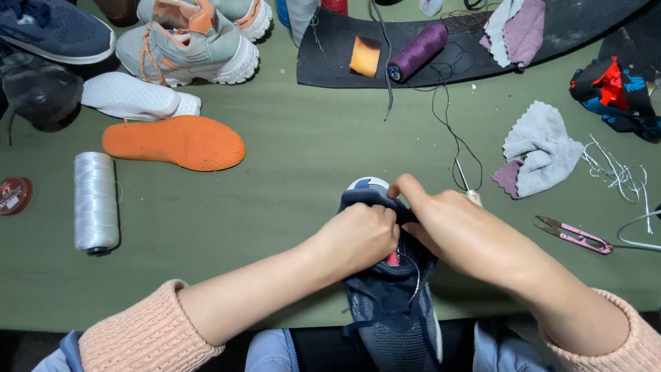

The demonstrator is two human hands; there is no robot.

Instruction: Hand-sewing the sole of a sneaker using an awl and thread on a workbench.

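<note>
A dark blue knit sneaker point(392, 303) lies toe-away on the green table, its heel over my lap. My left hand point(361, 238) is closed on the shoe's upper near the toe. My right hand point(451, 227) grips the same area from the right, fingers pinching the fabric edge by the white toe cap point(367, 183). A white-handled awl point(468, 189) with black thread pokes out behind my right hand. Pale thread runs down across the shoe's tongue.
An orange insole point(175, 141), a white insole point(138, 98), a white thread spool point(95, 201), other sneakers point(189, 41), a purple spool point(418, 49), an orange block point(365, 55), cloths point(540, 148), pink snips point(575, 235), a red tin point(14, 194).
</note>
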